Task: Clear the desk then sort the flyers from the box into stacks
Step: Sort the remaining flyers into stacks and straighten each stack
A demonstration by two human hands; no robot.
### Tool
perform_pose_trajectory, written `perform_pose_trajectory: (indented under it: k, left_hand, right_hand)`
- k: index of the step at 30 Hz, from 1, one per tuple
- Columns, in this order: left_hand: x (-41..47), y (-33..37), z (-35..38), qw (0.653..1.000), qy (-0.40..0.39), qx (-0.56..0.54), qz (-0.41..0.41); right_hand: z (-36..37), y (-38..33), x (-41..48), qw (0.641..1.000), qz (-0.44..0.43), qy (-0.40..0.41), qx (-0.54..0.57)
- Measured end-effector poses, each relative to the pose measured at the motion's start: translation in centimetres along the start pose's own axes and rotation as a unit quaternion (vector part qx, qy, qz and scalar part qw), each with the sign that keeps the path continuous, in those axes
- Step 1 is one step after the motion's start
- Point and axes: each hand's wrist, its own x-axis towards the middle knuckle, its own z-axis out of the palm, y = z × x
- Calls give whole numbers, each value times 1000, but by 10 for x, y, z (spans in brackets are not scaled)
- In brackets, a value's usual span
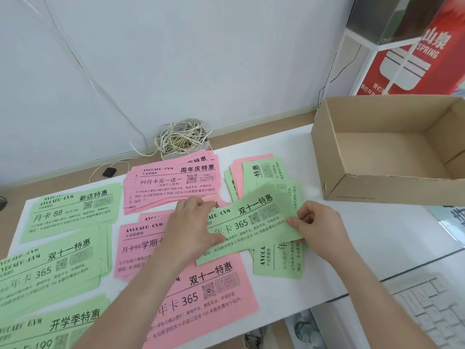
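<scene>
Both hands hold one green flyer [251, 222] just above the white desk [352, 248]. My left hand [191, 227] grips its left end with the thumb underneath; my right hand [317, 227] pinches its right edge. Under it lies a mixed, unsorted pile of green and pink flyers [266, 172]. Sorted stacks cover the left half: three green stacks [73, 212] [50, 270] [50, 326] and three pink stacks [171, 182] [141, 245] [206, 295]. The cardboard box [377, 190] stands open at the right, and nothing shows inside it.
A tangle of white cable [183, 137] sits behind the pink stacks by the wall, with a small black adapter [109, 171] to its left. A red water dispenser sign [415, 54] stands behind the box. A white keyboard [432, 306] lies at the lower right.
</scene>
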Motion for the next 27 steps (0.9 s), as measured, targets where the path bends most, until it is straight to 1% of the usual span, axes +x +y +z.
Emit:
perform_pose_trajectory:
  k: [2,4,8,10,11,13,16,17,18,20,21,24,27]
  left_hand:
    - [5,9,4,999,-8,26,43]
    - [12,20,9,996,-17,49,69]
    - [16,28,17,996,5,55,73]
    - [12,27,20,995,28,53,80]
    - [10,25,21,994,36,54,83]
    - [4,25,23,994,48,56,85]
    - [-3,22,28,987,91,88,102]
    - [-5,21,31,982,115,101,108]
    - [-5,19,34,978,139,106,114]
    - [-7,17,38,972,166,104,130]
    - [-8,17,39,970,175,103,136]
    - [-11,17,42,964,204,94,143]
    - [-13,19,42,962,212,73,158]
  right_hand:
    - [1,1,0,1000,-13,0,11]
    - [0,3,1,999,-20,-7,26]
    - [-5,6,2,995,-18,-24,95]
    - [-7,7,3,994,-7,-31,102]
    - [-8,8,4,995,-5,-30,90]
    - [-9,10,6,999,-18,-10,30]
    - [-11,9,2,993,-85,42,-68]
    - [-11,7,0,989,-116,31,-84]
    - [-10,5,-3,987,-139,-1,-84]
    - [-7,0,-7,983,-157,-72,-65]
    - [-4,-1,-9,979,-178,-78,-67]
    - [1,4,-10,967,-234,-26,-100]
    - [2,8,-12,964,-231,-30,-131]
